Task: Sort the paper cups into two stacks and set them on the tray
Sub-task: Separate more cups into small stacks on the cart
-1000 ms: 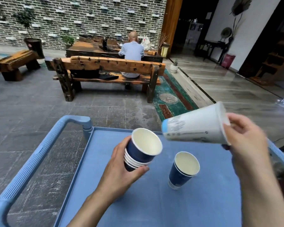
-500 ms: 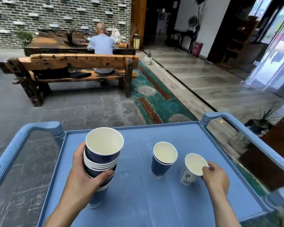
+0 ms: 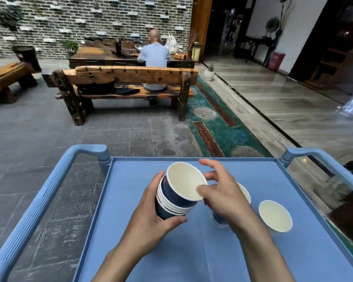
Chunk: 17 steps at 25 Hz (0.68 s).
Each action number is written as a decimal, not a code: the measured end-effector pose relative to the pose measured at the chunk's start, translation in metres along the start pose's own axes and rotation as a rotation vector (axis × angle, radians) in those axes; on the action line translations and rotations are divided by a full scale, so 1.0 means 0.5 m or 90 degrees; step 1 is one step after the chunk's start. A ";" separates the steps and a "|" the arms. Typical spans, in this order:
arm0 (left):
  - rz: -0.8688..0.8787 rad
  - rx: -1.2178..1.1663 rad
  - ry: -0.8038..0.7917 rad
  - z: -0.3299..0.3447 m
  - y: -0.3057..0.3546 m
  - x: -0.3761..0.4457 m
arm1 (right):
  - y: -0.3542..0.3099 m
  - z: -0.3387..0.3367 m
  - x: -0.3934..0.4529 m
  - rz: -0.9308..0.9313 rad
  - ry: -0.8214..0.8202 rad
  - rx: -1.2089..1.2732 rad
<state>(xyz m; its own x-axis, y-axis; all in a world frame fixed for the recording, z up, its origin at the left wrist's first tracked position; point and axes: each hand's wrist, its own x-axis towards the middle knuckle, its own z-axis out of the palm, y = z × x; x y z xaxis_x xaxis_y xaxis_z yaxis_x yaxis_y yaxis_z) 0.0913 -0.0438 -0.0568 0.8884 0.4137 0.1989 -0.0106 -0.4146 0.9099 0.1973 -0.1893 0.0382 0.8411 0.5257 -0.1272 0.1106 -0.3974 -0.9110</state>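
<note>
This looks like the courtyard or lobby of a tea house or guesthouse, not a private home. A grey brick wall [image 3: 90, 23] with small protruding ledges closes the back, and potted plants [image 3: 12, 25] stand before it. Heavy rustic wooden benches [image 3: 126, 76] stand on a stone tile floor [image 3: 39, 139], and a person [image 3: 154, 55] sits at a long dark wooden desk [image 3: 102, 55] with tea ware on it. A blue plastic service cart [image 3: 192, 251] carries paper cups [image 3: 275, 215]. To the right, polished flooring [image 3: 283, 98] leads indoors.
</note>
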 end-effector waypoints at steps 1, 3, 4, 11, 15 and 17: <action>-0.006 -0.003 0.002 -0.003 -0.001 -0.001 | -0.007 -0.027 0.006 -0.018 0.052 0.021; -0.015 -0.022 0.022 -0.012 -0.008 0.002 | -0.020 -0.118 0.006 -0.077 0.208 0.113; -0.021 -0.037 0.040 -0.019 -0.012 0.005 | -0.024 -0.170 0.004 -0.110 0.295 0.151; -0.032 -0.087 0.085 -0.036 -0.022 0.008 | 0.113 -0.220 0.035 0.056 0.477 -0.110; -0.036 -0.083 0.067 -0.028 -0.023 0.003 | 0.196 -0.123 0.055 0.129 0.325 -0.255; -0.037 -0.070 0.059 -0.024 -0.023 0.000 | 0.203 -0.102 0.046 0.149 0.323 -0.320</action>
<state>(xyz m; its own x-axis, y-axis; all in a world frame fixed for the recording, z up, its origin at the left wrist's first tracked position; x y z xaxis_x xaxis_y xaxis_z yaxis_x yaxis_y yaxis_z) 0.0858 -0.0293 -0.0627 0.8432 0.5091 0.1727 -0.0154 -0.2982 0.9544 0.2549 -0.2558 -0.0372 0.9997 0.0223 0.0110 0.0246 -0.8155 -0.5782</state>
